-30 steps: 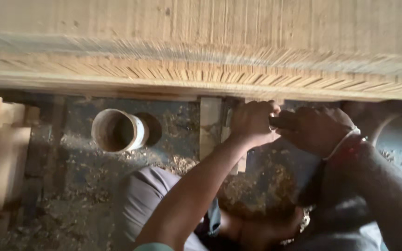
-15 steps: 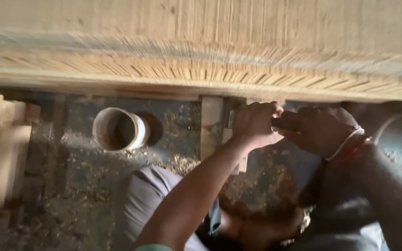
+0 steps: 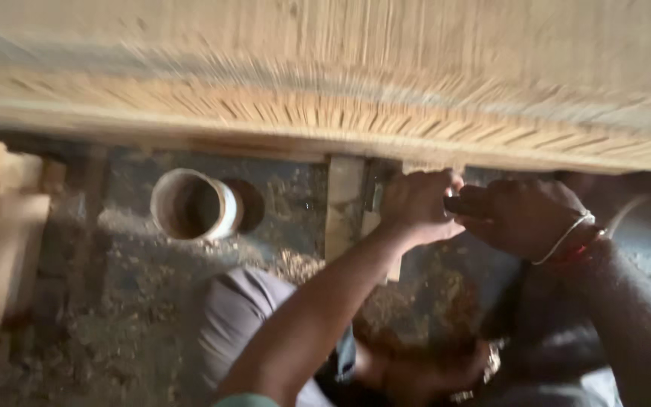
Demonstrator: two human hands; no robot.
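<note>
Left hand (image 3: pixel 416 205) closed around a small dark piece, probably a tool, under the plank's (image 3: pixel 325 83) near edge. Right hand (image 3: pixel 525 218) closed on its other end, touching left. Axis level, along the edge. Strip (image 3: pixel 343 207) just left.

motion blur smeared the wooden panel (image 3: pixel 325 83), and what the left hand (image 3: pixel 416 207) and right hand (image 3: pixel 525 218) gripped was hidden.
</note>
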